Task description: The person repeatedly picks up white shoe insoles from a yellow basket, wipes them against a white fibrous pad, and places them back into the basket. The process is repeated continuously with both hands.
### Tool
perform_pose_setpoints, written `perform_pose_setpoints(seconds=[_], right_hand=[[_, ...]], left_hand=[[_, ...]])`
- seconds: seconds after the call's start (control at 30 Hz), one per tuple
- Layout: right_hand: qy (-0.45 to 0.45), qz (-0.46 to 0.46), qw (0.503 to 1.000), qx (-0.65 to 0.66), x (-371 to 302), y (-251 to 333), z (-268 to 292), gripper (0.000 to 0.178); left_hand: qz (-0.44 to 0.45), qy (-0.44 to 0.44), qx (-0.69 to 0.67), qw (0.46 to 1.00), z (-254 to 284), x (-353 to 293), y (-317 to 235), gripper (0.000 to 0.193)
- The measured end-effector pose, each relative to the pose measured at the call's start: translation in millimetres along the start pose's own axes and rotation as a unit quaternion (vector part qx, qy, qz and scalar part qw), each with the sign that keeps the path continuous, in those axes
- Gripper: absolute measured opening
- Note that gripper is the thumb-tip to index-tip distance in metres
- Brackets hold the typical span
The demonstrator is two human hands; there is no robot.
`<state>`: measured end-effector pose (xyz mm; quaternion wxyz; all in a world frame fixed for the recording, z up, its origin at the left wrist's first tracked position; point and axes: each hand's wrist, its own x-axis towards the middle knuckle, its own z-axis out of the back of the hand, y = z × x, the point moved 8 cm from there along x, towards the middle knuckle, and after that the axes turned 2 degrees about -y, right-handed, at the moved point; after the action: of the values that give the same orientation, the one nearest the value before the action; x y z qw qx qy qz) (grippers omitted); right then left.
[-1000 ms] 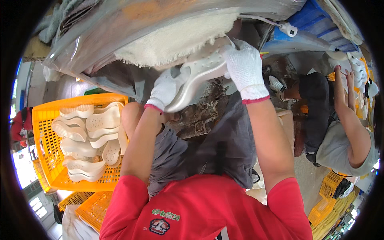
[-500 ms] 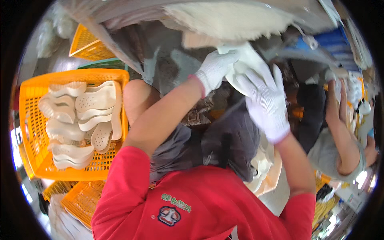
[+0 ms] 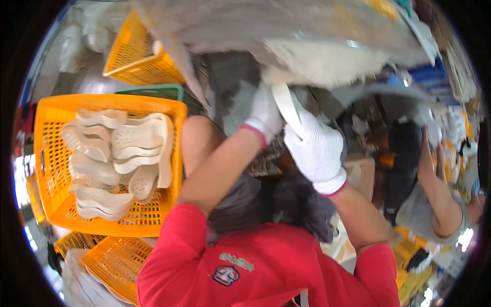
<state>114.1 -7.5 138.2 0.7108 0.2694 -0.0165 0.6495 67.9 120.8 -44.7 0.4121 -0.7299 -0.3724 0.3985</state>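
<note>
Both of my hands wear white knit gloves with pink cuffs. My left hand (image 3: 264, 116) and my right hand (image 3: 316, 149) are raised together in front of me, both closed on a cream shoe sole (image 3: 285, 106) seen edge-on as a narrow strip. Above them lies a blurred grey work surface with a pale heap (image 3: 327, 61) on it. To my left stands an orange plastic crate (image 3: 49, 169) holding several cream soles (image 3: 134, 137).
More orange crates (image 3: 138, 59) sit at the upper left and at the lower left (image 3: 110, 263). At the right another person (image 3: 434, 204) in a grey top works with a raised arm. A cardboard box (image 3: 360, 174) stands near my right forearm.
The view has swung further right and down, so the crate looms larger at left. My hands have turned the sole from flat to edge-on and drawn closer together.
</note>
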Motion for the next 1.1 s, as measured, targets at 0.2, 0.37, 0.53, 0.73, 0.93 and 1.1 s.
perform_pose_setpoints(seconds=[0.2,0.37,0.53,0.73,0.93,1.1], right_hand=[[-0.05,-0.075,0.996,-0.016,5.2,-28.1,-29.3,0.035],[0.097,-0.152,0.937,0.298,22.5,-38.5,-61.7,0.034],[0.172,-0.193,0.931,0.256,-15.5,-6.0,-22.9,0.083],[0.312,-0.299,0.782,0.45,19.6,-9.1,-54.3,0.062],[0.104,-0.154,0.977,0.107,-73.8,5.0,-7.4,0.08],[-0.019,-0.038,0.997,0.063,12.7,-9.1,-16.1,0.048]], left_hand=[[-0.155,-0.08,0.107,0.979,19.5,-6.4,27.3,0.052],[-0.044,0.086,-0.16,0.982,-7.7,-4.5,32.5,0.046],[0.254,0.035,-0.298,0.919,-24.3,-2.6,30.0,0.029],[0.181,0.124,-0.422,0.88,-41.8,-8.5,-11.6,0.054],[0.223,0.027,-0.446,0.867,-40.0,-32.7,50.8,0.085],[-0.133,-0.046,-0.07,0.988,3.2,41.6,11.5,0.045]])
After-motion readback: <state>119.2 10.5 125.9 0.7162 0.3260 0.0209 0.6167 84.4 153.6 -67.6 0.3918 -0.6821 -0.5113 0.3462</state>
